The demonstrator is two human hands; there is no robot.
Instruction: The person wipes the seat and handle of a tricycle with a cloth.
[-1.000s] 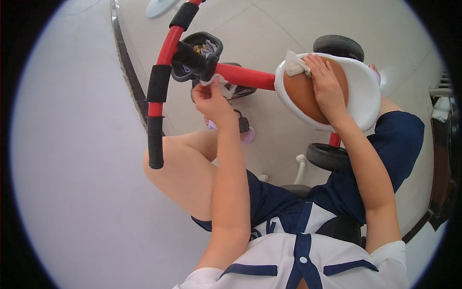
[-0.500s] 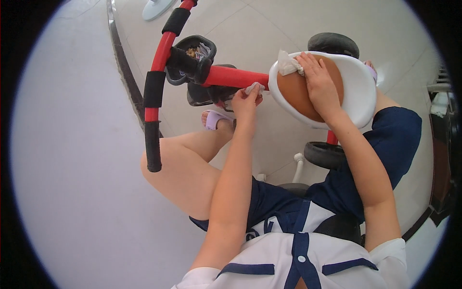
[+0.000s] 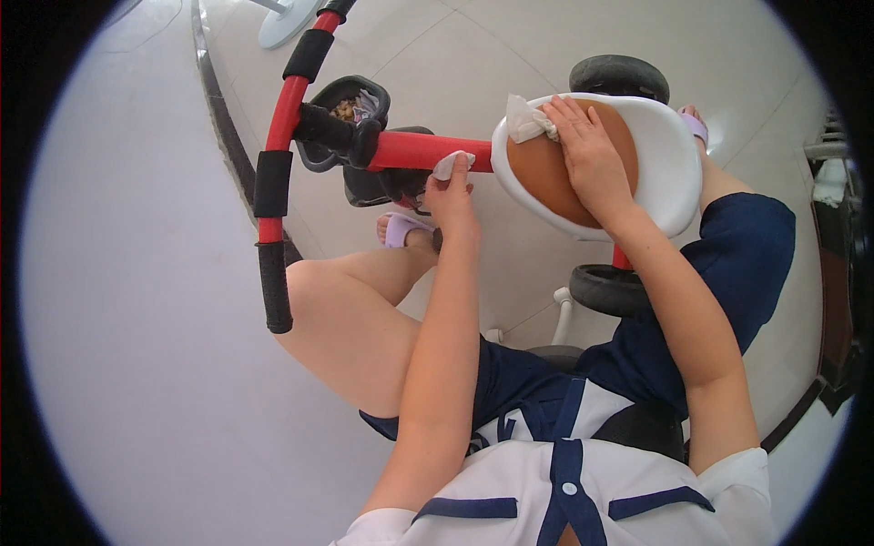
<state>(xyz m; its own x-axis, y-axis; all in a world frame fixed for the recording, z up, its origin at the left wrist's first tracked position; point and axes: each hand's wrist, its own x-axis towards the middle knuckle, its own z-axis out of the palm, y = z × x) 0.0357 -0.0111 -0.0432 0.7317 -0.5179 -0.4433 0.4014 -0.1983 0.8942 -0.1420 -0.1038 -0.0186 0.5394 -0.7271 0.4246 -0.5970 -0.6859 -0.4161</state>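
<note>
A child's tricycle stands in front of me, with a red frame bar (image 3: 414, 150), a red-and-black handlebar (image 3: 273, 173) and a white seat (image 3: 669, 177) with a brown pad (image 3: 546, 173). My left hand (image 3: 452, 193) grips a small white wipe (image 3: 450, 165) pressed against the red bar near the seat. My right hand (image 3: 592, 155) lies flat on the brown pad, its fingers on a crumpled white wipe (image 3: 525, 120) at the seat's far rim.
A small black basket (image 3: 350, 105) with scraps in it hangs behind the handlebar. Black wheels show at the back (image 3: 619, 75) and under the seat (image 3: 605, 289). My bare knee (image 3: 337, 309) and a foot in a lilac sandal (image 3: 401, 229) are below the bar. Pale tiled floor surrounds.
My left hand has slid with its wipe along the red bar from the handlebar stem toward the seat. The right hand stays on the seat pad.
</note>
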